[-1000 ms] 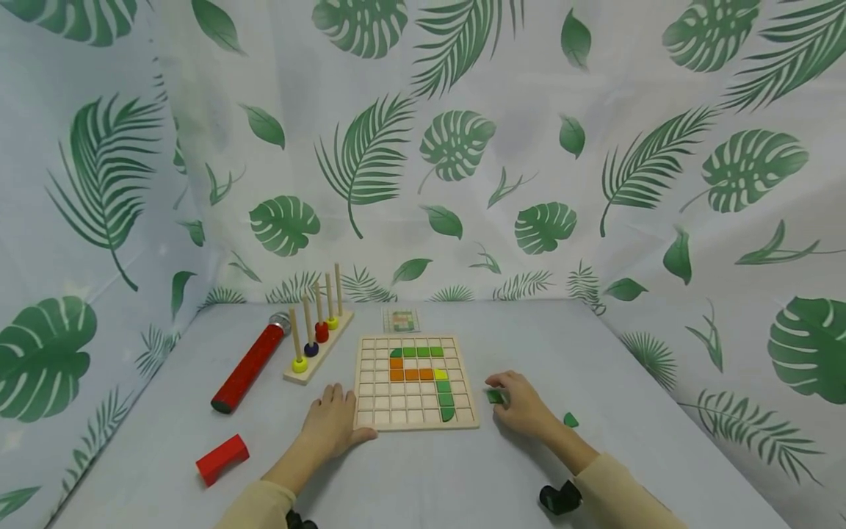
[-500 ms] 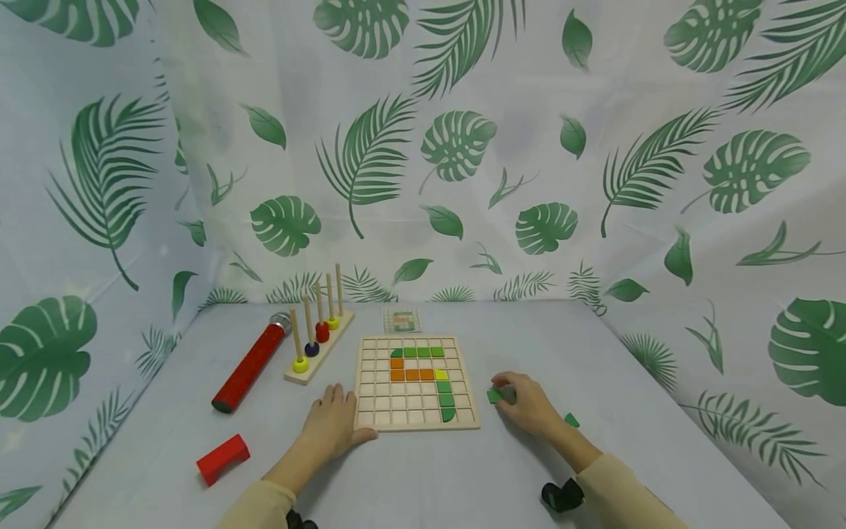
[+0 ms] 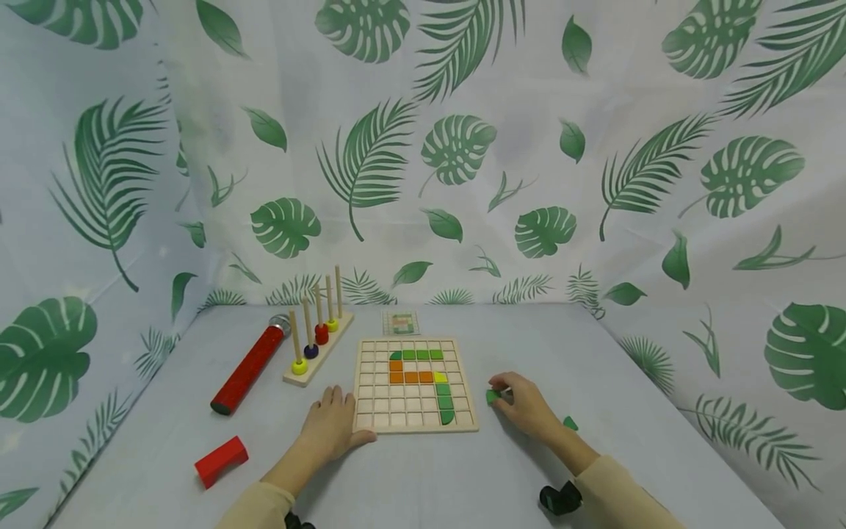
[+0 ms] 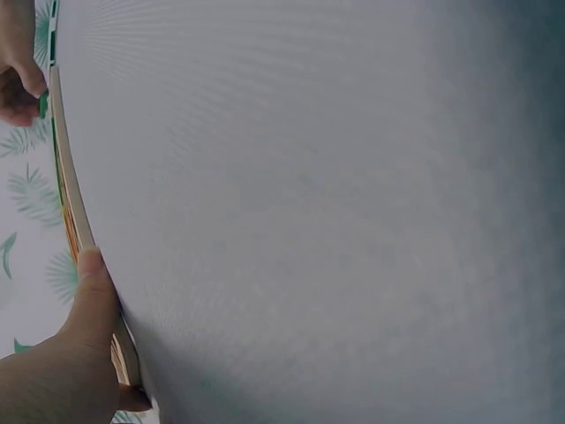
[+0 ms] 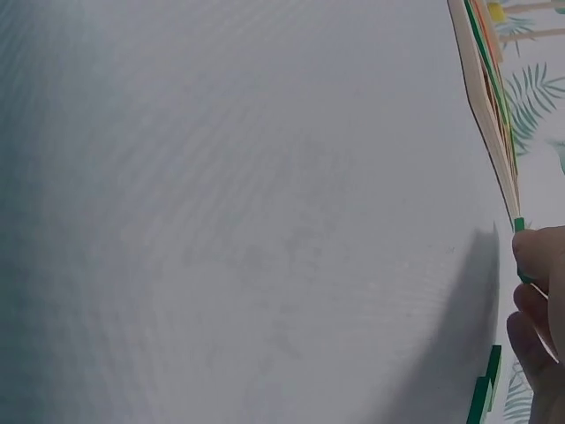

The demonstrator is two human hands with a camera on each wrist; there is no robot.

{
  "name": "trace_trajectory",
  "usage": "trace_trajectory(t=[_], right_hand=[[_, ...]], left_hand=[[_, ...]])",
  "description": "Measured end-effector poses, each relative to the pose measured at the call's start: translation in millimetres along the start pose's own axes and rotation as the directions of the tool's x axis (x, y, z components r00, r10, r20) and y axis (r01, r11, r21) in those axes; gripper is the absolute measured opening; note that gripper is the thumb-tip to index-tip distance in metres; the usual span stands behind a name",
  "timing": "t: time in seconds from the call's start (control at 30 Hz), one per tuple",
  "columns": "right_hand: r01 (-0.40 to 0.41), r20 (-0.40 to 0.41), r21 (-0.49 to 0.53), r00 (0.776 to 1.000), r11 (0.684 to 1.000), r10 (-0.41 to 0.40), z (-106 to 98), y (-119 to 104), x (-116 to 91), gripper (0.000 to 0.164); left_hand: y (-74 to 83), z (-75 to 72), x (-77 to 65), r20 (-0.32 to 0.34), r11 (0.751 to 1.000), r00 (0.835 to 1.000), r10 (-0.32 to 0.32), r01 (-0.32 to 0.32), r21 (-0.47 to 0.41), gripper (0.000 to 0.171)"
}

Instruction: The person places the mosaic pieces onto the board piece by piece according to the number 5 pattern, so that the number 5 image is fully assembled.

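My right hand (image 3: 526, 408) pinches a small green tile (image 3: 492, 397) between thumb and fingers, just right of the wooden grid board (image 3: 390, 404). In the right wrist view the held tile (image 5: 519, 226) shows edge-on at the fingertips. My left hand (image 3: 330, 427) rests against the board's near left corner, fingers along the left side and thumb stretched at the front edge. The left wrist view shows that thumb (image 4: 91, 287) touching the rim. Green, orange and yellow tiles (image 3: 418, 377) lie in the grid. Loose green pieces (image 3: 570, 423) lie beside my right forearm, partly hidden.
A small pattern card (image 3: 399, 323) lies behind the board. To the left are a peg stand (image 3: 320, 353) with coloured beads, a red microphone (image 3: 251, 371) and a red arch block (image 3: 221, 461). Leaf-printed cloth (image 3: 423, 169) encloses the table.
The green tile has turned in my right fingers, and that hand has shifted slightly to the right. My left hand stays at the board's corner. The tiles in the grid are unchanged.
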State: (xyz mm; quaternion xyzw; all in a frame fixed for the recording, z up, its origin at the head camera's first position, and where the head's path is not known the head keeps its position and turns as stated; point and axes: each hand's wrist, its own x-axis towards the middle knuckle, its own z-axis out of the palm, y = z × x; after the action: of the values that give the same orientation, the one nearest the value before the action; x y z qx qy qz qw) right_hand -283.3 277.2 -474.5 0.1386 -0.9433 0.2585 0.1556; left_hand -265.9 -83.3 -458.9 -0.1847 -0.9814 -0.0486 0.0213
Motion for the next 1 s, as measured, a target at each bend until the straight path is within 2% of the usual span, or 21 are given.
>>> trace_trajectory(t=[0.27,0.63,0.87,1.0], right_hand=[[0.06,-0.023,0.031,0.998,0.998,-0.059,1,-4,-2,0.032],[0.081,-0.041,0.02,0.996,0.997,-0.08,9,-15,2,0.033],[0.148,-0.016,0.082,0.989,0.986,-0.148,16,-32,6,0.034],[0.215,-0.007,0.101,0.977,0.971,-0.215,22,-43,9,0.034]], left_hand=[[0.5,1.1,-0.4,0.017,1.0,1.0,0.005,-0.005,0.018,0.087],[-0.9,3.8,1.3,0.018,1.0,1.0,-0.009,0.009,0.022,0.088],[-3.8,7.1,1.7,-0.032,1.0,0.999,0.015,-0.014,0.018,0.087],[-3.2,5.7,1.7,-0.026,1.0,1.0,0.007,-0.007,0.002,0.087]])
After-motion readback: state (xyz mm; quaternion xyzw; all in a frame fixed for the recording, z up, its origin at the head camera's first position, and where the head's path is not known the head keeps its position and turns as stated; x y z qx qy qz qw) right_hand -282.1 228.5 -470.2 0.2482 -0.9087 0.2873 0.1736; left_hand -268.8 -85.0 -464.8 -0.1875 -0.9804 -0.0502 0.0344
